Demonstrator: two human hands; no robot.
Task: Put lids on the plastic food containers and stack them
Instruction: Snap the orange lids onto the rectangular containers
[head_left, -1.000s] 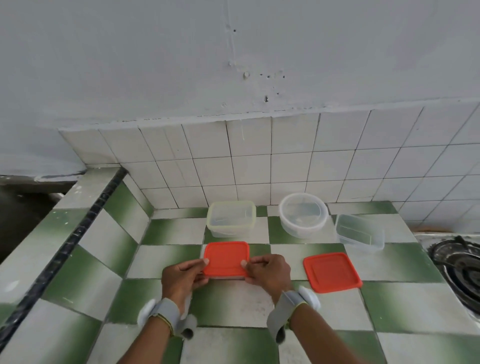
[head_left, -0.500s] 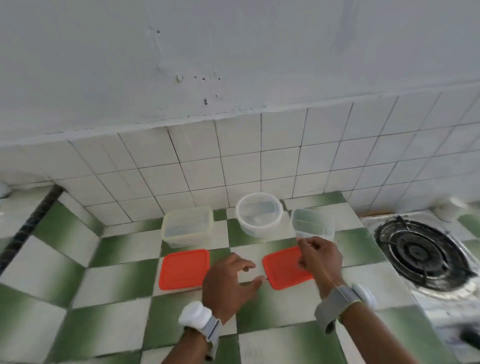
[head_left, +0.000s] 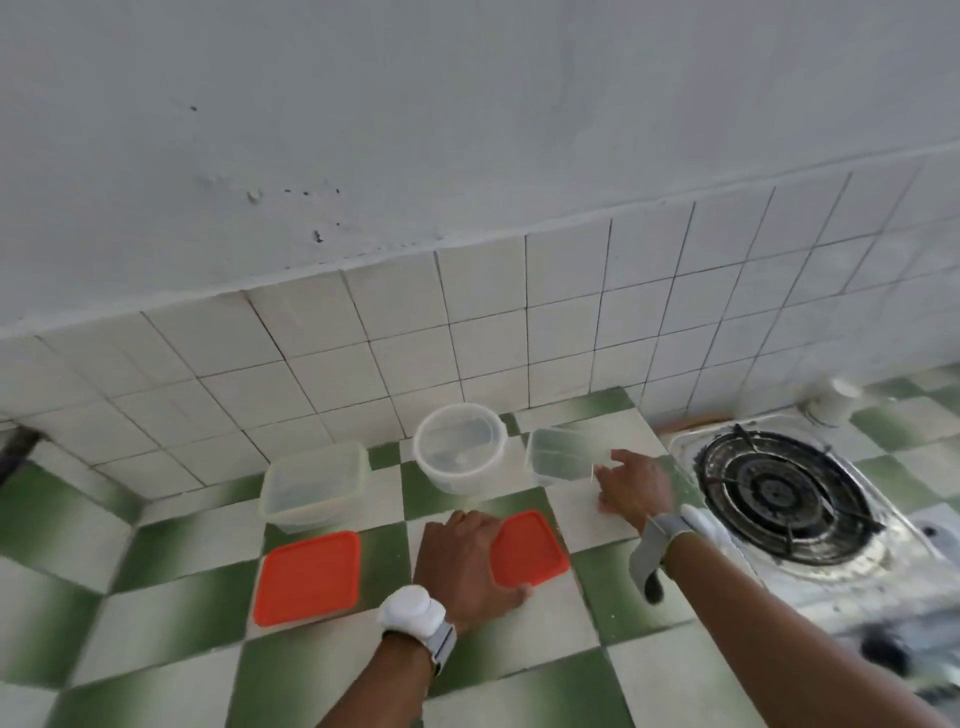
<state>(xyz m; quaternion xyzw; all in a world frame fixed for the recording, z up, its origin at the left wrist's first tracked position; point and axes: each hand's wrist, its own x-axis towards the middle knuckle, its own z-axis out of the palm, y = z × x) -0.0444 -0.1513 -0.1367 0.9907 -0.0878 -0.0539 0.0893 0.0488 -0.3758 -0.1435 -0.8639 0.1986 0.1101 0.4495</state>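
Observation:
Three clear plastic containers stand in a row by the tiled wall: a rectangular one (head_left: 314, 486), a round one (head_left: 460, 454) and a small square one (head_left: 563, 457). Two orange square lids lie in front of them, one on the left (head_left: 309, 577) and one on the right (head_left: 532, 545). My left hand (head_left: 462, 566) lies over the right lid's left part, thumb along its near edge. My right hand (head_left: 634, 486) reaches to the small square container, with thumb and fingertips on its right rim.
A gas stove burner (head_left: 779, 493) sits just right of my right hand, with a small white cup-like object (head_left: 836, 400) behind it. The green and white tiled counter (head_left: 171, 639) runs left, and the wall (head_left: 363, 338) is close behind the containers.
Both hands let go of the left lid and moved right. My left hand now covers the right lid's edge, and my right hand has gone from that lid to the small container.

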